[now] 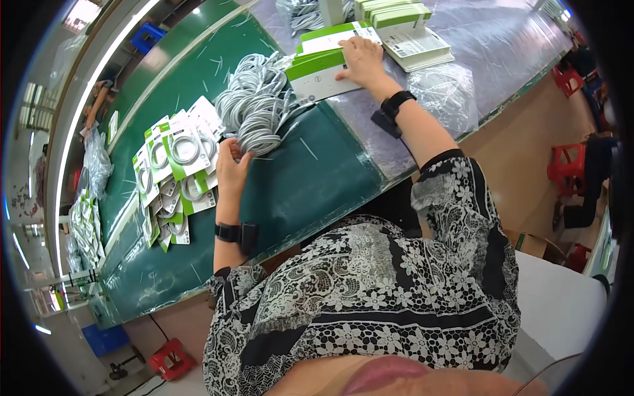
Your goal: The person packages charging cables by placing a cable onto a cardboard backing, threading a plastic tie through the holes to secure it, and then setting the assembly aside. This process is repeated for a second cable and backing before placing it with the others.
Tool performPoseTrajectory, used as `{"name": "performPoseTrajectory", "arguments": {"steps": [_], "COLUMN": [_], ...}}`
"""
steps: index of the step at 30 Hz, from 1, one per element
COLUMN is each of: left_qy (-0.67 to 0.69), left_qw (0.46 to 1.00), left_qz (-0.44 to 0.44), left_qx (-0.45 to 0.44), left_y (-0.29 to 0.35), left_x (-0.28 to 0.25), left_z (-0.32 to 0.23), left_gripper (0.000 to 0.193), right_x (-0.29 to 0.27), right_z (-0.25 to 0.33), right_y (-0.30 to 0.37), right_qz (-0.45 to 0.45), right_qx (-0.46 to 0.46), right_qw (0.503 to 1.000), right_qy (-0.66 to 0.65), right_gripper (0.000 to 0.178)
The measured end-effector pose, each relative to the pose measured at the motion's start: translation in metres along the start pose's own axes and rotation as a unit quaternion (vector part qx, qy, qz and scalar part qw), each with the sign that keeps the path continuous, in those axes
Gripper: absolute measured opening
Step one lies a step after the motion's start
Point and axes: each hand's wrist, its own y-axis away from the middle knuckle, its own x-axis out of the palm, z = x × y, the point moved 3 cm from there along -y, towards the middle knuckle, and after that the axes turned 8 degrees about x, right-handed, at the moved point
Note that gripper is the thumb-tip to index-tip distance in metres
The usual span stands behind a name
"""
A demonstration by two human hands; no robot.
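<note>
My right hand (363,63) reaches over a row of green-and-white packaging cards (320,80), its thumb on the face of the front card and its fingers over the upper edge. At the near end of a heap of coiled grey cables (257,102), my left hand (232,168) is raised with thumb and fingers apart. Its fingertips are close to the lowest coil; contact is hard to make out. Left of that hand lies a pile of carded cables (175,171), each grey coil on a green-and-white card.
A stack of green-and-white cards (416,49) stands beyond my right hand, beside a crumpled clear plastic bag (446,96). More grey cables (307,16) lie at the far edge. The bench has a green mat (310,178). Red stools (568,168) stand at right.
</note>
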Motion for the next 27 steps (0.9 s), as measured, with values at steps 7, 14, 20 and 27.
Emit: {"name": "performPoseTrajectory", "arguments": {"steps": [7, 14, 20, 27], "left_qy": [0.016, -0.073, -0.088, -0.029], "left_qw": [0.996, 0.992, 0.99, 0.988], "left_qz": [-0.085, -0.08, -0.073, -0.126], "left_qx": [0.004, 0.062, 0.078, 0.087], "left_y": [0.006, 0.008, 0.001, 0.006], "left_x": [-0.022, -0.034, -0.033, -0.045], "left_z": [-0.011, 0.001, -0.008, -0.01], "left_gripper": [0.03, 0.013, 0.01, 0.006], "right_x": [0.019, 0.0, 0.011, 0.025], "right_z": [-0.009, -0.002, -0.015, -0.01], "right_y": [-0.025, -0.036, -0.039, -0.028], "right_qz": [0.109, 0.1, 0.221, 0.075], "right_qx": [0.028, 0.07, 0.134, 0.042], "right_qw": [0.992, 0.983, 0.945, 0.953], "right_qy": [-0.059, -0.14, -0.202, -0.291], "right_gripper": [0.051, 0.027, 0.02, 0.019]}}
